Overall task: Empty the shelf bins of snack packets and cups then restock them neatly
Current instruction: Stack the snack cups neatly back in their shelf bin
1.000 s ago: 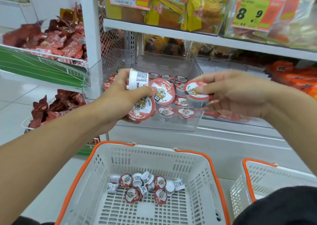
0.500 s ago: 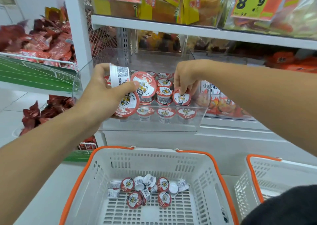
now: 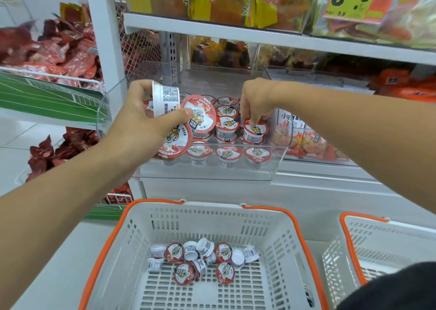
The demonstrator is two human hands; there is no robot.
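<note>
Clear acrylic bin [image 3: 207,171] | white shelf [image 3: 271,37] | white basket [image 3: 212,213] below

White shelf [image 3: 306,175] carries a clear bin [image 3: 207,170] w/ rows of red-lidded cups [image 3: 227,153] standing upright inside, some stacked 2 high. Just beside it on the right, another clear bin [image 3: 313,161] w/ orange/red snack packets [image 3: 309,142]. The upper shelf [image 3: 271,37] has bins of yellow packets [image 3: 262,2] and a price tag [image 3: 351,0] reading 8.9. Down on the floor [image 3: 59,274]: two white baskets [image 3: 195,217] w/ orange rims, side by side; left one has loose cups in the bottom.
</note>
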